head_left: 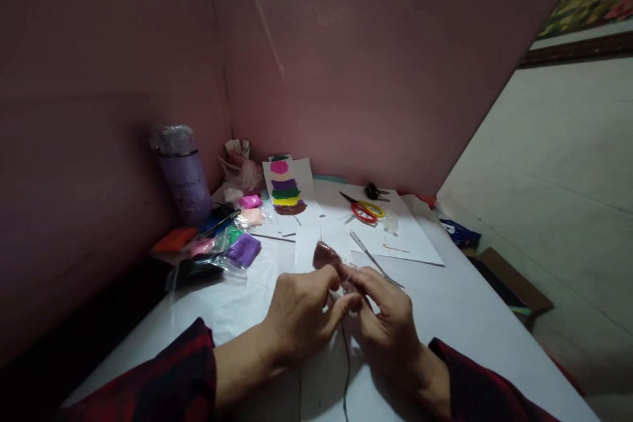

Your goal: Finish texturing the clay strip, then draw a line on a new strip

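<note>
your left hand (pixel 301 306) had its thumb and fingers pinched together on the clear wrapping of a small brown packet (pixel 325 256), and your right hand (pixel 390 310) was clamped on the same wrapping just beside it, so the packet was held between both, above the near middle of the table, its brown end tipped up and away from you. gripping it from two sides probably kept the slippery plastic from turning, though how far each fingertip bit into it you couldn't tell, as the knuckles hid that. a dark cord (pixel 346 369) hung or lay below your fingers; whether either hand held it was unclear. just beyond your right fingers lay a slim metal tool (pixel 370 254), and farther off the scissors (pixel 366 210), handles toward the right, likely left there to be within reach. a painted card (pixel 289 192) with stacked bands of colour leaned near the wall, facing you, perhaps so you could glance up at it. as for containers, the clear pouches to your left were heaped together, seemingly to leave your working spot free: a purple pouch (pixel 244 250), a black pouch (pixel 200 270) and a peach pouch (pixel 250 217), each with a soft-looking lump inside. behind them stood a lilac bottle (pixel 184 184), its contents hidden, beside a crumpled see-through bag (pixel 241 175) with pale strips poking out.
</note>
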### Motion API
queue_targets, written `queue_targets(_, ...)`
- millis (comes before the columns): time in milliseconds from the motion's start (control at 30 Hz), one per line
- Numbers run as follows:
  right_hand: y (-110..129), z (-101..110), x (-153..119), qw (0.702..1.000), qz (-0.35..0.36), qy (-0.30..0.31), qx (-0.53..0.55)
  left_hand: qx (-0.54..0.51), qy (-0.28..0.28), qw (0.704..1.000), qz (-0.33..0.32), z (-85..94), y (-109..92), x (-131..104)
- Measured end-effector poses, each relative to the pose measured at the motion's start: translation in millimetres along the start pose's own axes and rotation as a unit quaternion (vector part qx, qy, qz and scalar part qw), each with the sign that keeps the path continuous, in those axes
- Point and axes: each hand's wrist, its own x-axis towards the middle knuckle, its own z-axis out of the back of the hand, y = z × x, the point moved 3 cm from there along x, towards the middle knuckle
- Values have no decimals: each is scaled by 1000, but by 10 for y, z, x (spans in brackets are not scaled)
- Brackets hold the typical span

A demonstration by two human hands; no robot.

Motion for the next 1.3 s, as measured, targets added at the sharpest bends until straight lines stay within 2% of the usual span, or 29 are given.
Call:
queue_targets(67,42,-3,-6,999,35,0,-22,24,0,999,-24,-8,-27,3)
queue_targets(167,74,1,6,997,50,-1,-53,44,-6,998,-45,-3,-46,23)
queue_targets(367,110,31,26,994,72,11,-77,15,3,996,-82,-54,-66,-7)
queue_targets(567,88,35,12,996,49,-4,-74,5,-3,993,-116,-81,-84,-35)
queue_targets(767,34,22,-11,998,24,10,-53,3,-31,995,-91,16,-74,31)
queue_targets(833,37,30,-19,996,46,15,-72,7,-24,995,-97,21,-69,38)
queue_targets(933,55,46,-30,984,117,29,-130,10,-11,993,-115,5,-62,40)
queue_targets(1067,55,61,-45,956,201,47,-208,-5,55,993,-107,-34,-56,49)
queue_targets(1167,53,52,-75,942,222,59,-246,-19,87,992,-92,-40,-67,47)
queue_targets(1300,102,38,-106,950,183,50,-247,-43,52,993,-100,-20,-108,26)
